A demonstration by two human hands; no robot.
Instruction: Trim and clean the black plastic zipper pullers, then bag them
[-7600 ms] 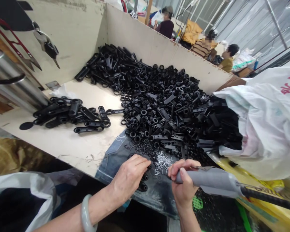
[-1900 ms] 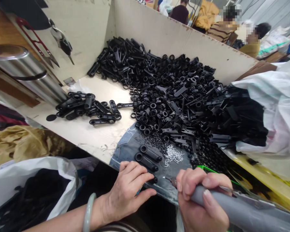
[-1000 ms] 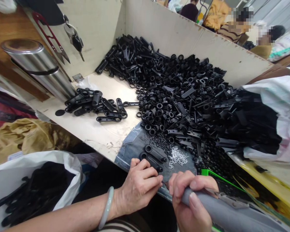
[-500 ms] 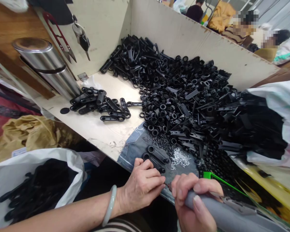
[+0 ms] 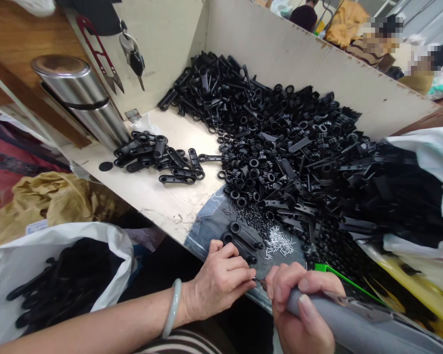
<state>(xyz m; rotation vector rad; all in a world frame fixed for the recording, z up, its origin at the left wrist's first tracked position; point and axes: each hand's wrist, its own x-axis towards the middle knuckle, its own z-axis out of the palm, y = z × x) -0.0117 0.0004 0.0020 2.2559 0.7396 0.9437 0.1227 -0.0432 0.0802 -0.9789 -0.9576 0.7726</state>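
The right hand (image 5: 299,307) grips the grey driver (image 5: 354,329), its length pointing left at the left hand (image 5: 217,282), which is pinched shut at the driver's tip on something too small to make out.

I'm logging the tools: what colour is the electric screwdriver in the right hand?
Grey. The electric screwdriver, gripped by the right hand, shows best in the head view.

Grey power driver (image 5: 339,327): thick matte barrel, lying low and slanted in from the lower right, thin bit aimed left, wrapped by the right grip (image 5: 299,305). Bit tip right at the pinched fingertips of the left grip (image 5: 221,282); whatever sits there too small to tell. Just beyond, two black link arms (image 5: 243,240), ring-ended, side by side, flat on the denim patch (image 5: 208,223), beside a scatter of small silver screws (image 5: 280,243).
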